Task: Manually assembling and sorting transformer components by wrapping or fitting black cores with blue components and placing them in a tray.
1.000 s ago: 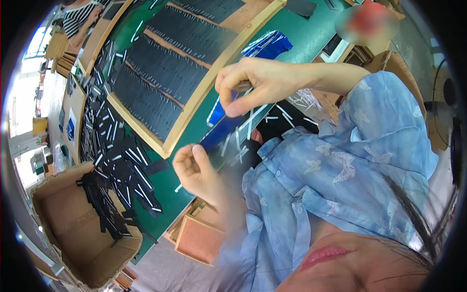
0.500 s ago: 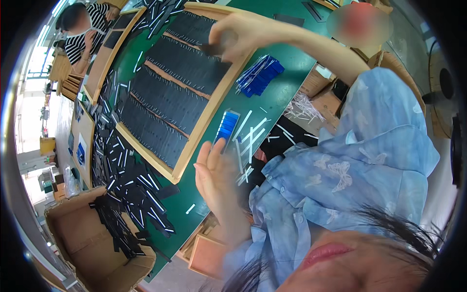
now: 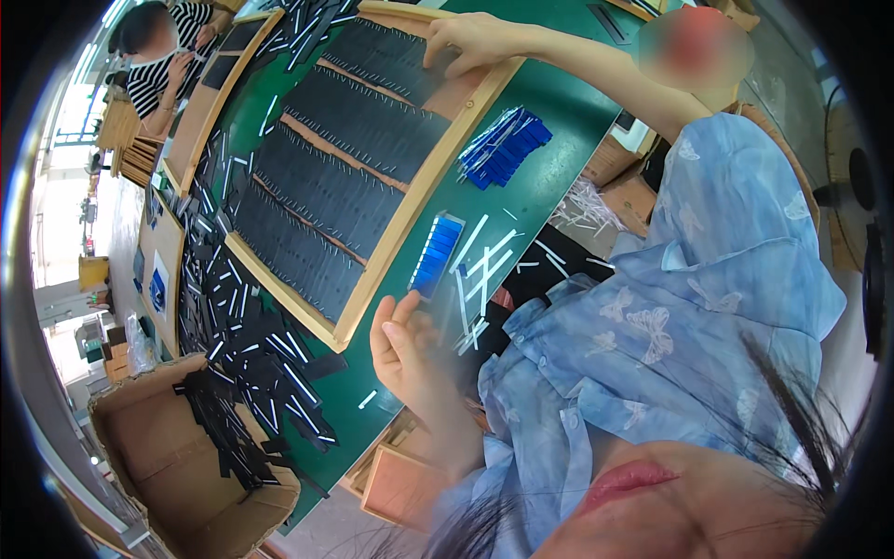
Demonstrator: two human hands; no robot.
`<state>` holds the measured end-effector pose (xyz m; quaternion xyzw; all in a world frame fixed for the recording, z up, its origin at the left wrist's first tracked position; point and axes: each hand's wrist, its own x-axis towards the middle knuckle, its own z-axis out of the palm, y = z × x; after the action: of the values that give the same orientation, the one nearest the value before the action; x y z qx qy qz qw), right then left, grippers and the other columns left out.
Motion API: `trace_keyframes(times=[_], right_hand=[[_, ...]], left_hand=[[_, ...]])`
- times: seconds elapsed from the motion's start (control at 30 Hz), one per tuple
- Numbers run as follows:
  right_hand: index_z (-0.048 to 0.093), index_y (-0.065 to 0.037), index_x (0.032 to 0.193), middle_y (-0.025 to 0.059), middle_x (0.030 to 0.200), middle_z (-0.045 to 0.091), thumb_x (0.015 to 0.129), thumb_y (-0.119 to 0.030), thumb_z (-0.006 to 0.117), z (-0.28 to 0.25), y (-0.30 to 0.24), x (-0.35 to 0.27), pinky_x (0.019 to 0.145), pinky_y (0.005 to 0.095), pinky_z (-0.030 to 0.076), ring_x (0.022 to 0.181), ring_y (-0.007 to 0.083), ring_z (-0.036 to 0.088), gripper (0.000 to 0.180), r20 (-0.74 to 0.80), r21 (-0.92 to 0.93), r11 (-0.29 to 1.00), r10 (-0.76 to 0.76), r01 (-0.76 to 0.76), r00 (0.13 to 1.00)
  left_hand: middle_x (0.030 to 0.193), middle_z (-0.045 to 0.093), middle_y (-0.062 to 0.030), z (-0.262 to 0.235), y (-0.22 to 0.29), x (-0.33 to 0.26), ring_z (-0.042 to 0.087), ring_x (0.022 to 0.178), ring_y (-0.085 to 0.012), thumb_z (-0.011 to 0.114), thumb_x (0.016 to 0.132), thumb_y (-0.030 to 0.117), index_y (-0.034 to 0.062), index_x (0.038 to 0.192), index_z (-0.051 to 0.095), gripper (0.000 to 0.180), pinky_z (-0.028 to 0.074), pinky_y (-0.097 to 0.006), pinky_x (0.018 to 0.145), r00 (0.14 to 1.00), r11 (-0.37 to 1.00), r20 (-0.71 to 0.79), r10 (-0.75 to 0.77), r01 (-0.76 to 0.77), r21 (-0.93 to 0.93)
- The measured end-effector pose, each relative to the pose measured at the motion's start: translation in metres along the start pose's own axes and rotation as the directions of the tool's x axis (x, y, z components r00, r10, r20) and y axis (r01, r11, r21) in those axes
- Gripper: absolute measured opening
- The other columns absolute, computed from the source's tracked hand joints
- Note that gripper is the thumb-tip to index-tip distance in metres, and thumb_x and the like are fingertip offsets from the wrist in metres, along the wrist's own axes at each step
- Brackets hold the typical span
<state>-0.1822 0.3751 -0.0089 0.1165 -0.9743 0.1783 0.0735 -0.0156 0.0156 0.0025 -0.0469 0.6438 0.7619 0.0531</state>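
Observation:
My right hand (image 3: 461, 47) is bent over the far right corner of a wooden-framed tray (image 3: 410, 219) lined with rows of black strips (image 3: 326, 158). Its thumb and fingers come down around a dark, blurred strip (image 3: 434, 82) at the end of a row; the contact is partly hidden. My left hand (image 3: 402, 345) is raised over the near table edge, palm side up, fingers loosely bent and apart, with nothing visible in it. Just beyond its fingertips lies a row of blue pieces (image 3: 438, 252) with white ends.
A blue bundle (image 3: 505, 147) and loose white strips (image 3: 484, 265) lie right of the tray on the green table (image 3: 559, 163). Black strips (image 3: 247, 345) heap on the left, spilling toward a cardboard box (image 3: 168, 466). A person in stripes (image 3: 149, 88) sits across.
My right hand has settled lower onto the tray corner and its dark strip now lies against the row. My left hand has drawn slightly nearer me, showing more of the blue pieces.

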Motion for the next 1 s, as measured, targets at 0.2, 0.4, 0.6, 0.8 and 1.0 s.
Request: trace_keyframes(times=[0.2, 0.4, 0.6, 0.8, 1.0], right_hand=[[0.067, -0.005, 0.098, 0.0173, 0.095, 0.061, 0.073, -0.018, 0.07, -0.002, -0.014, 0.005, 0.08, 0.0378, 0.046, 0.091, 0.0306, 0.057, 0.028, -0.031, 0.083, 0.983, -0.159, 0.161, 0.987], [0.067, -0.007, 0.1, 0.0122, 0.091, 0.06, 0.082, -0.005, 0.061, -0.025, -0.047, -0.024, 0.076, 0.0341, 0.046, 0.087, 0.0277, 0.058, 0.019, -0.267, 0.138, 0.974, -0.14, 0.181, 0.954], [0.066, -0.006, 0.104, 0.0102, 0.088, 0.06, 0.083, -0.004, 0.06, -0.027, -0.107, -0.036, 0.07, 0.0295, 0.045, 0.081, 0.0229, 0.059, 0.021, -0.063, 0.265, 0.959, -0.09, 0.103, 0.994], [0.065, -0.006, 0.103, 0.0077, 0.091, 0.059, 0.082, -0.01, 0.063, -0.01, -0.118, -0.041, 0.07, 0.0286, 0.045, 0.082, 0.0203, 0.059, 0.021, -0.106, 0.268, 0.931, -0.226, 0.247, 0.968], [0.063, -0.001, 0.101, 0.0057, 0.087, 0.058, 0.087, -0.01, 0.061, -0.008, -0.147, -0.045, 0.068, 0.0275, 0.044, 0.076, 0.0182, 0.056, 0.017, -0.114, 0.281, 0.89, -0.341, 0.36, 0.933]], left_hand=[[0.103, 0.065, -0.0147, -0.016, -0.006, -0.007, 0.057, 0.073, -0.0097, 0.049, 0.096, 0.02, -0.0042, 0.116, 0.052, 0.032, 0.046, -0.02, 0.062, 0.993, 0.998, -0.1, 0.058, -0.056, 0.028], [0.105, 0.063, -0.0165, -0.167, -0.014, 0.044, 0.058, 0.095, -0.0287, 0.063, 0.085, 0.025, -0.0016, 0.103, 0.064, 0.033, 0.043, -0.039, 0.086, 0.603, -0.071, -0.039, 0.797, 0.157, 0.985], [0.116, 0.057, -0.0165, -0.2, -0.02, 0.042, 0.047, 0.106, -0.0343, 0.07, 0.076, 0.026, 0.0094, 0.094, 0.069, 0.025, 0.04, -0.045, 0.09, 0.651, 0.111, -0.159, 0.742, 0.115, 0.987], [0.117, 0.058, -0.0159, -0.194, -0.006, 0.049, 0.046, 0.108, -0.0362, 0.07, 0.076, 0.023, 0.0081, 0.086, 0.069, 0.018, 0.04, -0.046, 0.089, 0.739, -0.059, -0.124, 0.662, 0.217, 0.974], [0.114, 0.059, -0.0155, -0.198, -0.004, 0.04, 0.046, 0.11, -0.0344, 0.071, 0.078, 0.031, 0.0012, 0.097, 0.066, 0.036, 0.038, -0.046, 0.093, 0.732, 0.515, -0.46, 0.503, 0.174, 0.839]])
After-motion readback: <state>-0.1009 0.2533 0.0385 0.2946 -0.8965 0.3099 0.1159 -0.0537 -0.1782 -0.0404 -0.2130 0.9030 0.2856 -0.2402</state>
